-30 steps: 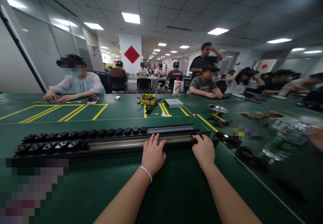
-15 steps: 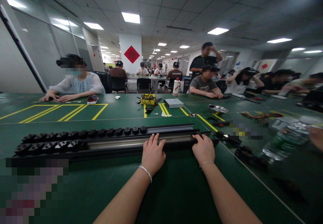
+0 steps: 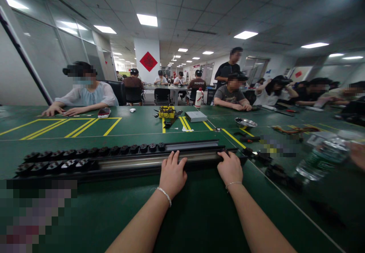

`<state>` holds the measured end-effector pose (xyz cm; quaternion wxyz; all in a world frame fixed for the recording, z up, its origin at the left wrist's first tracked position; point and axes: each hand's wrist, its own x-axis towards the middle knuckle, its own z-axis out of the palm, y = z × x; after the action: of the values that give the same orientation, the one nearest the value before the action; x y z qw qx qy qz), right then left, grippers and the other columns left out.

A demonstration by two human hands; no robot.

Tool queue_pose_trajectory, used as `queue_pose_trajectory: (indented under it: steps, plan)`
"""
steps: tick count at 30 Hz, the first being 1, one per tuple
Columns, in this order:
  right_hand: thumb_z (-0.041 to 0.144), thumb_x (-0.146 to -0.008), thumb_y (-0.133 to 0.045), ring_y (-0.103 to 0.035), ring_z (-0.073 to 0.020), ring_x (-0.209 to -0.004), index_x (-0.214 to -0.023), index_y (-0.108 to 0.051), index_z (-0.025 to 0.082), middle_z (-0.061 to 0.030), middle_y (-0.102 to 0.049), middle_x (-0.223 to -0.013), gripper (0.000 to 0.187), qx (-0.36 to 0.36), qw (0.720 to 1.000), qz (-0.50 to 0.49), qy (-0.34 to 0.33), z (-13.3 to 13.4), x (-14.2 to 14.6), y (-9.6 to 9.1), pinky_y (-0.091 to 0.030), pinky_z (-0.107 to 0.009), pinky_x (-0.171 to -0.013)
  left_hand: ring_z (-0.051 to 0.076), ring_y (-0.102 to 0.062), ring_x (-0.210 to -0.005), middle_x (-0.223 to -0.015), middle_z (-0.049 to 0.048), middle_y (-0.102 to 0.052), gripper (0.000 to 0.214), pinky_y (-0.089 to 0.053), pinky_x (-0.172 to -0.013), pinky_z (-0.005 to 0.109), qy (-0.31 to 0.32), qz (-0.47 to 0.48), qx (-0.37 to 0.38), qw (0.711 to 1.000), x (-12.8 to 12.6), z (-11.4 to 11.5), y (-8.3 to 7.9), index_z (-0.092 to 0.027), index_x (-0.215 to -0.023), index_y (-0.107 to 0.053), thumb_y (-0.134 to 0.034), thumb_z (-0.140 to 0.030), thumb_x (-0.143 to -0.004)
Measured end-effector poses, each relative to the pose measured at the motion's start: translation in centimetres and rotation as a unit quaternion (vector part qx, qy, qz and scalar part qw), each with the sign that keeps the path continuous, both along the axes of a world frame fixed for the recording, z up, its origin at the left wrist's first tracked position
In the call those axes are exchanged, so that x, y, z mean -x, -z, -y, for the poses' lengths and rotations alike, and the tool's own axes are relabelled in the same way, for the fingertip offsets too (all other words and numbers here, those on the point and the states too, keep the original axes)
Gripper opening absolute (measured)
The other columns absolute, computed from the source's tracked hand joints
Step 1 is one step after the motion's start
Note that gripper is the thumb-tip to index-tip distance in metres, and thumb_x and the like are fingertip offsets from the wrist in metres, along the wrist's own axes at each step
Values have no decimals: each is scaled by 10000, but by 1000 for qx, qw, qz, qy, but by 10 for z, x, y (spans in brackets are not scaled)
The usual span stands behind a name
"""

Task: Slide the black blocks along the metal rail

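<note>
Two long black rails lie side by side on the green table. The near rail (image 3: 128, 164) has a shiny metallic strip along its channel and a row of black socket modules (image 3: 54, 166) at its left end. More black modules line the far rail (image 3: 194, 145), whose right part is bare. My left hand (image 3: 173, 173) rests with spread fingers on the near rail's front edge, right of its middle. Toward that rail's right end, my right hand (image 3: 230, 169) lies on it with fingers bent and apart; the undersides of its fingertips are hidden.
A water bottle (image 3: 322, 156) stands at the right beside another person's hand (image 3: 357, 154). Dark parts (image 3: 279, 175) lie before it. Farther back are a metal bowl (image 3: 245, 123), a grey box (image 3: 195, 116) and a yellow item with black cables (image 3: 167, 112). People sit across the table.
My hands and both rails stay where they were. In the background, the standing person has lowered a raised arm.
</note>
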<state>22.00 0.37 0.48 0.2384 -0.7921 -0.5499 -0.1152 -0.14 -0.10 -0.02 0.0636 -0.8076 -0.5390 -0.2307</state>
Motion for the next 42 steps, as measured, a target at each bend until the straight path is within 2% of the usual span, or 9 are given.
queue_pose_trajectory:
  steps: [9,29,42]
  plan:
    - [121,-741,-408,-430,-266,-1097,-1082,-623,248,-100,-500,-1138,422,17,1000,-21,0,-1,-2,0,-370,-352,-897,250,-273,-1301,-1405,60,-372,464,-280,-990,422,-2,-1,3,1000,0,0,0,-308,-1195,-483,-522,-263,-735]
    - [110,-732,-411,-434,-245,-1092,-1066,-633,231,-101,-509,-1101,419,-4,1000,-18,-4,-2,-4,3,-344,-332,-936,255,-274,-1301,-1403,64,-376,462,-285,-981,428,-4,-2,2,1000,0,-1,0,-310,-1187,-490,-528,-271,-729]
    - [122,-743,-409,-425,-244,-1108,-1093,-620,250,-94,-491,-1146,429,14,999,-29,11,1,-1,-1,-356,-336,-927,253,-270,-1305,-1401,63,-377,462,-282,-989,429,0,5,-3,1000,0,-1,1,-308,-1190,-490,-531,-271,-731]
